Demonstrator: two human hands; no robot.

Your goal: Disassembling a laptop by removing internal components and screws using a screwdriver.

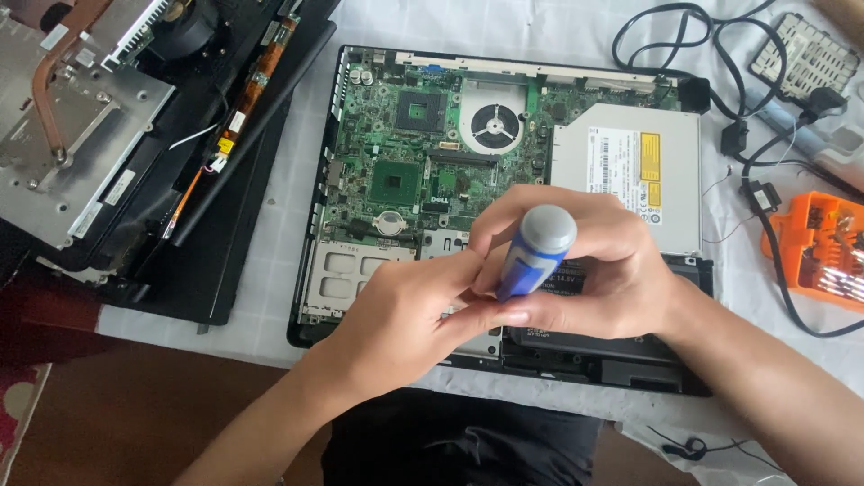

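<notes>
The right hand point(585, 270) is wrapped around a screwdriver point(533, 254) with a blue handle and grey cap, fingers closed on the grip so that the tool stands nearly upright, cap toward the camera and tip hidden below the hands. The left hand point(409, 315) comes in from the near left; its fingers are curled together and its thumb and fingertips press against the lower part of the handle, seemingly to steady the shaft over one spot. Both hands hover over the near middle of an opened laptop base point(315, 297), whose green motherboard point(405, 153), round cooling fan point(493, 126) and silver optical drive point(630, 171) lie exposed, with a battery point(612, 346) along the near right edge. To the far left lies a separate stripped chassis with a copper heat pipe point(45, 81). On the right, black cables point(720, 63) trail past an orange bit case point(814, 247), open within reach. All rests on a white gridded cloth point(270, 252).
</notes>
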